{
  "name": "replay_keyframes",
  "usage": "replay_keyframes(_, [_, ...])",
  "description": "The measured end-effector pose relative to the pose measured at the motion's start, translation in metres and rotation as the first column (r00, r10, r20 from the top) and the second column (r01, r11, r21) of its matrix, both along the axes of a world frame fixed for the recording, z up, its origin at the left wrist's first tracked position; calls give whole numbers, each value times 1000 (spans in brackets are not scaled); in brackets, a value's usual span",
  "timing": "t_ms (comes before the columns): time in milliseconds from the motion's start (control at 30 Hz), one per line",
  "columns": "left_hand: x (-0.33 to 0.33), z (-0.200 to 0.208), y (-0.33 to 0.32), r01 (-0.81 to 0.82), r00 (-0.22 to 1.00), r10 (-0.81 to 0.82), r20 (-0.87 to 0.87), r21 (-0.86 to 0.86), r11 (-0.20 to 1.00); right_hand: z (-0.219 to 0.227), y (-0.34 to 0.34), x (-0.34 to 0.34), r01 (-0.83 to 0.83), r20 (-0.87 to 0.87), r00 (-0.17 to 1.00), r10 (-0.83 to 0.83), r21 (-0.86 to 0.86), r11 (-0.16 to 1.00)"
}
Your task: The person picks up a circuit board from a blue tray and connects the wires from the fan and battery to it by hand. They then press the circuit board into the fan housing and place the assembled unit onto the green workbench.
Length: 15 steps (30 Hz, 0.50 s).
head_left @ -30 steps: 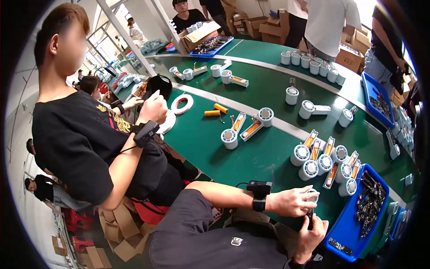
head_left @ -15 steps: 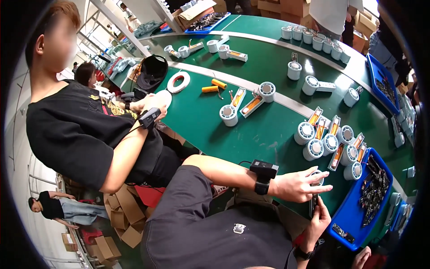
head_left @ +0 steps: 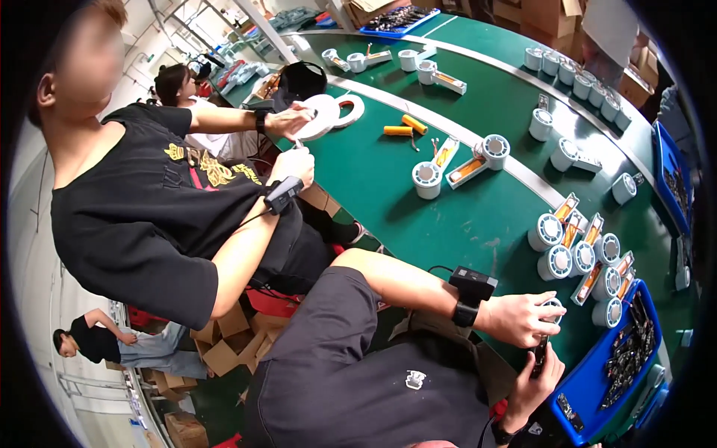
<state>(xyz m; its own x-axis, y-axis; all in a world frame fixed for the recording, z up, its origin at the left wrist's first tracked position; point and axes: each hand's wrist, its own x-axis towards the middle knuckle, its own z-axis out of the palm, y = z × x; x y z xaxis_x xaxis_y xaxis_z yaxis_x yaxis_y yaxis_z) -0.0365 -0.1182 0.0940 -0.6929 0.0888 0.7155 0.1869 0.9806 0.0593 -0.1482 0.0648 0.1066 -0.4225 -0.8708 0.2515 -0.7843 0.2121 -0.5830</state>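
Note:
My left hand (head_left: 517, 319), with a black wrist unit behind it, curls its fingers around a round pale grey-blue housing (head_left: 553, 305) near the table's front edge. Just below, my right hand (head_left: 536, 379) pinches a narrow dark piece (head_left: 539, 354) that points toward the housing. My fingers hide much of both, so I cannot tell whether they are joined. Beyond my hands stands a cluster of similar round housings (head_left: 556, 261), with open handles holding orange cells. To their right sits a blue tray (head_left: 595, 375) of dark circuit boards (head_left: 629, 351).
At the left a co-worker (head_left: 160, 216) holds a white tape roll (head_left: 317, 118) over the green table (head_left: 358, 175). Another roll (head_left: 349, 110), two orange cells (head_left: 399, 131) and more housings (head_left: 426, 181) lie farther along. Cardboard boxes (head_left: 224, 351) stand on the floor.
The view has shifted, so the scene sits farther right. My left fingers, spread before, now curl around the housing. The co-worker's hands have moved apart, with the tape roll raised.

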Motion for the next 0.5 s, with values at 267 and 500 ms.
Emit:
replay_keyframes(267, [-1, -9, 1, -33, 996, 33, -79, -3, 999, 0, 8, -7, 1, -6, 1000, -1, 3, 1000])
replay_keyframes(500, [-4, -12, 2, -16, 996, 24, -88, 97, 995, -18, 3, 3, 97, 25, 995, -94, -130, 987])
